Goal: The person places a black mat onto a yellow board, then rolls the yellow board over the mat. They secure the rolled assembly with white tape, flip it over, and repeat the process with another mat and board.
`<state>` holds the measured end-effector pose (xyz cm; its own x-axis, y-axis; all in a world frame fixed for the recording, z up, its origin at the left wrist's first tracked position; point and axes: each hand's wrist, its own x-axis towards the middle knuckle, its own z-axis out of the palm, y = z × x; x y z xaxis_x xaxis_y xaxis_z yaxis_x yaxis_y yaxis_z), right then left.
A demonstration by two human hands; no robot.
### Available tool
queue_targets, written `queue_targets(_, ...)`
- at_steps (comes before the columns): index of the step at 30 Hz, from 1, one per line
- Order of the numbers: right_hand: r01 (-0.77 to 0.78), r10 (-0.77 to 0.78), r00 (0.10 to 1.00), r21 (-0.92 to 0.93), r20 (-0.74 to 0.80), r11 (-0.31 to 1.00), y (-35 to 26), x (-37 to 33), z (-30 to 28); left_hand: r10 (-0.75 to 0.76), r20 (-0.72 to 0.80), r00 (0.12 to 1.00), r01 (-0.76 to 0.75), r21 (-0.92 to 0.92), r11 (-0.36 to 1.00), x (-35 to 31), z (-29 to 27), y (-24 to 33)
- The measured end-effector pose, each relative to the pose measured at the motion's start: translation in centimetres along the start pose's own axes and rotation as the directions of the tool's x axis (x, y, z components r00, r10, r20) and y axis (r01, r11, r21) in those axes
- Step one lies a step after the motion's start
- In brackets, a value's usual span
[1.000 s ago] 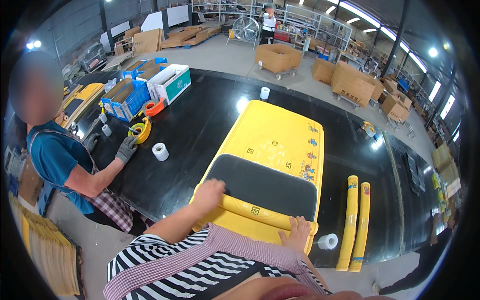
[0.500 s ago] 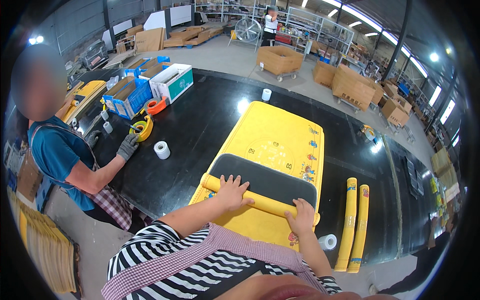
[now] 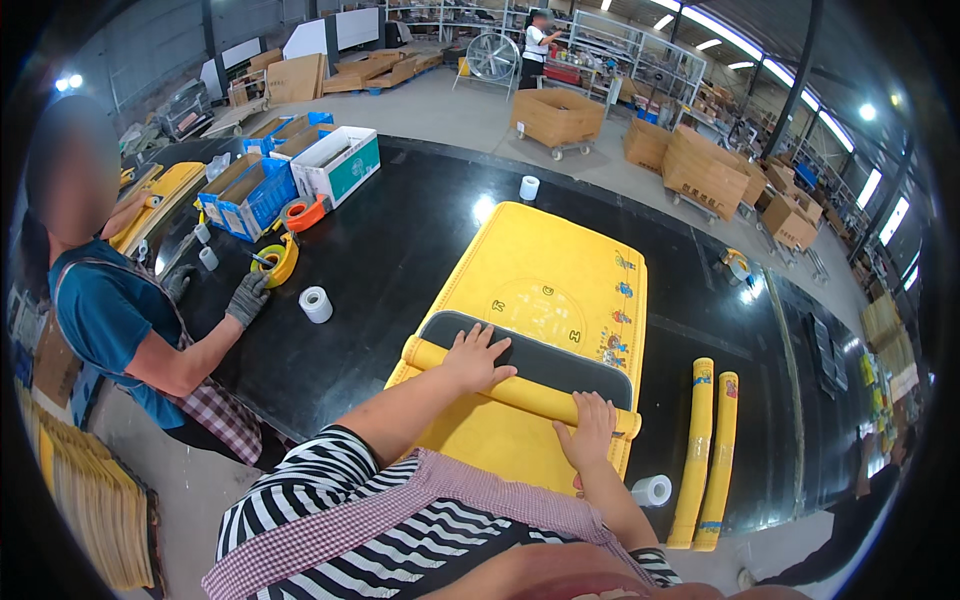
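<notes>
A long, glossy black table point(image 3: 400, 235) bears a flat yellow rectangular sheet point(image 3: 545, 240); beyond its left, a white-and-green cardboard box's point(image 3: 319, 180) contents are hard to make out. Across the sheet, a yellow cylindrical roll point(image 3: 542, 398) lies under the left hand point(image 3: 475, 360), fingers spread wide, and the right hand point(image 3: 590, 428), fingers closer. Rightward, a squat white tape roll point(image 3: 652, 491) separates sheet from slender yellow tubes point(image 3: 693, 450).

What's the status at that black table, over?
Left hand, right hand: both on yellow roll. Dark panel just beyond it. White spool nearby, seemingly not in the way.
</notes>
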<state>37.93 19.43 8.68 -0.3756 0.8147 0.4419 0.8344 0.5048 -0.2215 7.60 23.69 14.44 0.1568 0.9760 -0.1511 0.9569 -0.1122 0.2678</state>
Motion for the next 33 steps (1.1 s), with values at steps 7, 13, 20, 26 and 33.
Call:
queue_targets(7,-0.051,0.051,0.996,-0.007,0.079,0.999,0.1,2.7,-0.4,0.307,-0.326,0.894,-0.326,-0.005,0.945,-1.3,3.7,-0.9)
queue_targets(13,-0.07,0.073,0.984,-0.021,0.162,0.997,0.1,3.6,-0.7,0.34,-0.361,0.868,-0.319,0.118,0.94,-2.8,2.1,0.0)
queue_targets(20,-0.166,0.188,0.911,-0.091,0.366,0.982,0.9,7.1,-2.1,0.175,-0.03,0.984,-0.167,0.18,0.969,1.0,-0.1,0.7)
queue_targets(26,-0.185,0.196,0.884,-0.068,0.425,0.98,2.3,8.6,-1.1,0.201,-0.006,0.98,-0.198,0.145,0.969,3.1,0.5,0.0)
queue_targets(33,-0.155,0.197,0.857,-0.127,0.477,0.98,1.6,6.7,-3.4,0.195,-0.028,0.98,-0.186,0.199,0.962,0.8,0.4,2.0)
